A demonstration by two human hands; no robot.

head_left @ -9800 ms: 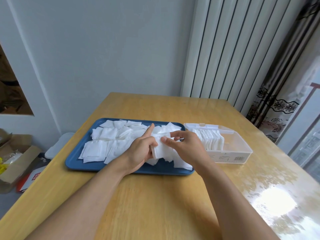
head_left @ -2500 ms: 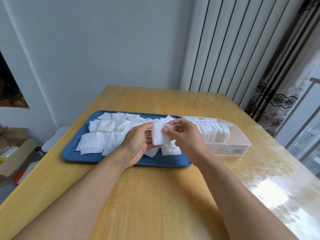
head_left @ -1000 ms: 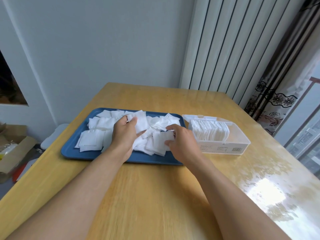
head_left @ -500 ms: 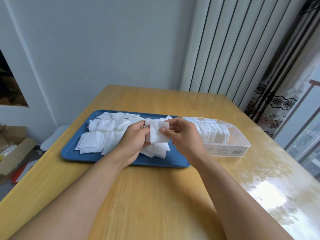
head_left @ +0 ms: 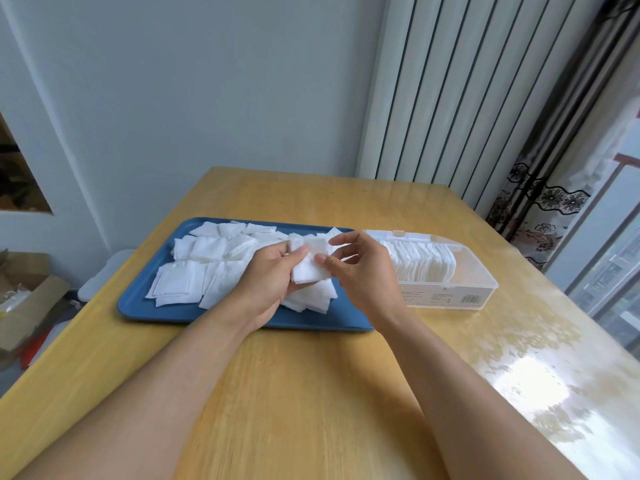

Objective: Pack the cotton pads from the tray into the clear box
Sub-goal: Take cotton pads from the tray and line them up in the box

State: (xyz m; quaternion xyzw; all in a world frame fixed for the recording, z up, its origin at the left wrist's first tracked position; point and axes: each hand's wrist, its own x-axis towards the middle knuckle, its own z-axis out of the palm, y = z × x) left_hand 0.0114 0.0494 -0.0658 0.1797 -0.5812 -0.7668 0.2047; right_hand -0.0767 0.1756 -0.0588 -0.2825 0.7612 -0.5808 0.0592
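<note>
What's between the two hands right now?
In the head view, a small stack of cotton pads: the left hand grips it, the right hand touches its edge.

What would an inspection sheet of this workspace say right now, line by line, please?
Surface: wooden table, glare at right.
Job's things: blue tray with loose cotton pads; clear box beside it, partly filled with a row of upright pads.
Clutter: nothing seen on the table.
Grippers: left hand holds a small stack of pads; right hand at its edge, fingers loose.
Cables: nothing seen.
Surroundings: cardboard box on floor, curtain at right.
</note>
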